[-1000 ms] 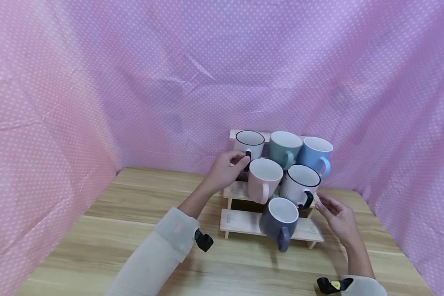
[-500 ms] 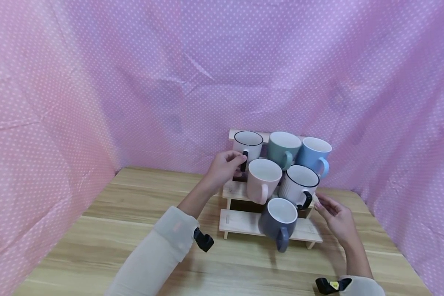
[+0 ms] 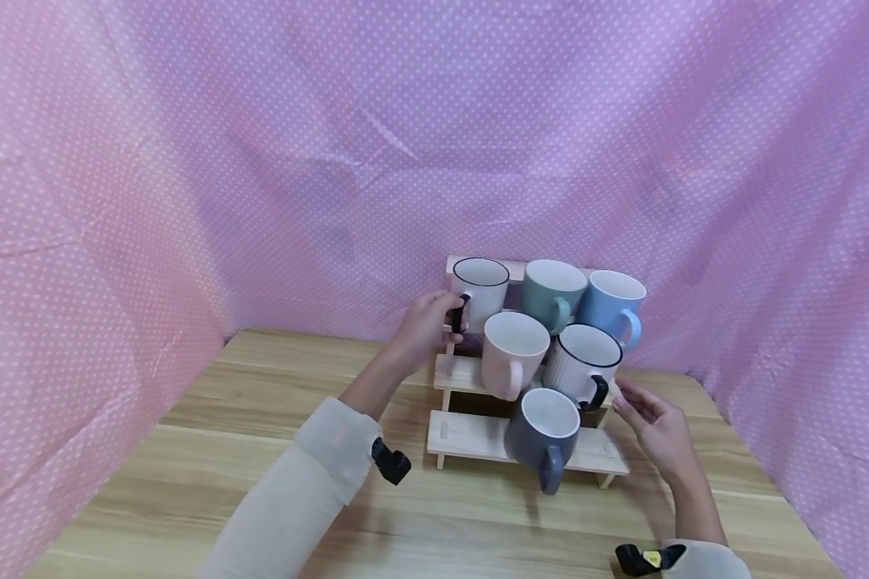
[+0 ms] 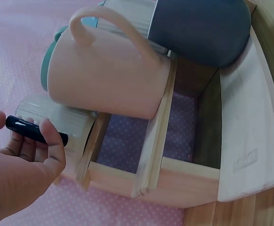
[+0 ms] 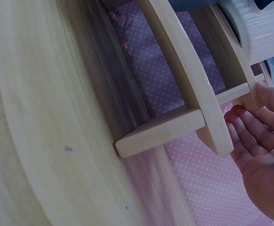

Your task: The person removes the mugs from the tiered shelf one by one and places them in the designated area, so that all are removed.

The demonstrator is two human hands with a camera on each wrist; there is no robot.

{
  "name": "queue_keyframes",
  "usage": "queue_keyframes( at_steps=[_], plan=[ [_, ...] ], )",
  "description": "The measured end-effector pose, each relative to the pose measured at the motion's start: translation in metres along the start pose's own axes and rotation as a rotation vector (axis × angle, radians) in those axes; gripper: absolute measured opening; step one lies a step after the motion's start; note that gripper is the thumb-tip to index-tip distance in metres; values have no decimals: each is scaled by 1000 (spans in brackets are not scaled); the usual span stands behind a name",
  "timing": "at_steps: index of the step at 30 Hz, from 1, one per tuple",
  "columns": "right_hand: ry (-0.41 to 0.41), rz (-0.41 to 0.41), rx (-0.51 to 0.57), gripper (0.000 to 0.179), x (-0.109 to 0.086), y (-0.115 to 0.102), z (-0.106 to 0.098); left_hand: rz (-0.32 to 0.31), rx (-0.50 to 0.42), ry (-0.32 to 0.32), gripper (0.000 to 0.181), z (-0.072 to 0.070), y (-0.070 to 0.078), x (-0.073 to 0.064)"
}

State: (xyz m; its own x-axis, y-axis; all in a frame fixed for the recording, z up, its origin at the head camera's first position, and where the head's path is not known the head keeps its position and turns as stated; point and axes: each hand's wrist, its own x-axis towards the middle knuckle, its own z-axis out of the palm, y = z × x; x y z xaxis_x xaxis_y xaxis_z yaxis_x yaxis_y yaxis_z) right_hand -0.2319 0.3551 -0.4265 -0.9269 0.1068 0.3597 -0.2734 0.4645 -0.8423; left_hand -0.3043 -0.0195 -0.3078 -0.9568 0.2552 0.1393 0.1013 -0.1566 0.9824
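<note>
My left hand (image 3: pixel 422 331) pinches the black handle (image 4: pixel 28 129) of a white, black-rimmed mug (image 3: pixel 483 310) at the left of the top tier of a stepped wooden rack (image 3: pixel 471 434). That handle points left and forward. At the rack's right side, my right hand (image 3: pixel 662 430) holds the end of the middle shelf (image 5: pixel 250 100), thumb on top and fingers below. Beside the white mug stand a green mug (image 3: pixel 539 299) and a blue mug (image 3: pixel 599 310). The middle tier bears a pink mug (image 3: pixel 507 362) and a ribbed white mug (image 3: pixel 572 371).
A dark grey mug (image 3: pixel 532 442) stands on the bottom tier, its handle toward me. The rack stands on a wooden table (image 3: pixel 261 410). Pink dotted cloth (image 3: pixel 333 161) hangs behind and at both sides.
My left hand has moved left with the handle, turning the white mug so its handle swings from the front toward the left. My right hand keeps its hold on the rack.
</note>
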Motion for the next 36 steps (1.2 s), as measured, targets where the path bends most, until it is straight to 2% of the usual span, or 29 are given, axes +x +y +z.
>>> queue_keyframes(
  at_steps=[4,8,16,25,29,36],
  plan=[
    [0,-4,12,45,0,0,1,-21,37,-10,29,-6,2,2],
    [-2,-8,21,45,-1,-1,1,-27,13,-25,28,-13,3,4],
    [-4,-10,29,45,-1,1,2,16,-23,-24,26,-32,2,9],
    [4,1,-16,45,-1,3,-1,52,-8,-17,29,-48,2,9],
    [1,-10,26,44,-1,3,0,54,-13,-7,28,-55,2,9],
    [-5,-9,37,45,-1,1,0,85,40,-15,32,-81,1,5]
  ],
)
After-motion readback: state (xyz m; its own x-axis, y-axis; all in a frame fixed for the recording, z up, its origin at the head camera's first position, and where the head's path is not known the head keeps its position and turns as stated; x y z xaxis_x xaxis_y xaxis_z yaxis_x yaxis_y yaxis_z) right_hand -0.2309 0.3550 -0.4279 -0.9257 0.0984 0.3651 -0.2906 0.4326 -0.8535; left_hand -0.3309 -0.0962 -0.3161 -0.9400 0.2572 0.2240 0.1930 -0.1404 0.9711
